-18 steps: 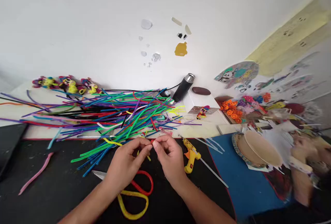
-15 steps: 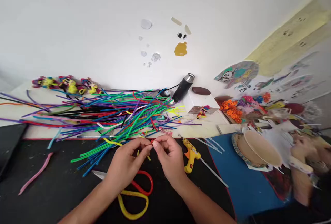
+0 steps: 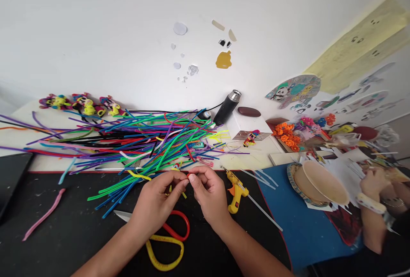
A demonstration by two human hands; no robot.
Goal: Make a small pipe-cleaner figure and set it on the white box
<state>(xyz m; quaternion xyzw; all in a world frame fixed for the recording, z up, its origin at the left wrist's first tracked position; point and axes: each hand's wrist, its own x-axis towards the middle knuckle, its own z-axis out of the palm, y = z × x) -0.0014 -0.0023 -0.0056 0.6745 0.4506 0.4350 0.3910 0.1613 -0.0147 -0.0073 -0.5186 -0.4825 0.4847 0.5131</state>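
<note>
My left hand [image 3: 160,196] and my right hand [image 3: 209,193] meet over the black mat, fingertips pinched together on a small red piece [image 3: 188,176]. Most of that piece is hidden by the fingers, so its kind does not show. Just behind the hands, a little figure with yellow parts [image 3: 177,166] is partly covered by them. Scissors [image 3: 166,252] with one red and one yellow handle lie under my left wrist, the blade tip poking out on the left. To the right of my right hand rests a yellow glue gun [image 3: 237,193] with a glue stick in its back.
A big heap of coloured pipe cleaners [image 3: 153,136] spreads behind the mat. A black thermos [image 3: 227,108] leans by a white box [image 3: 250,125]. At right are a bowl [image 3: 325,183] and another person's hand [image 3: 374,183]. A pink pipe cleaner [image 3: 45,215] lies left.
My hands keep their pinch on the red piece with only slight finger movement. The other person's hands at the right have shifted a little.
</note>
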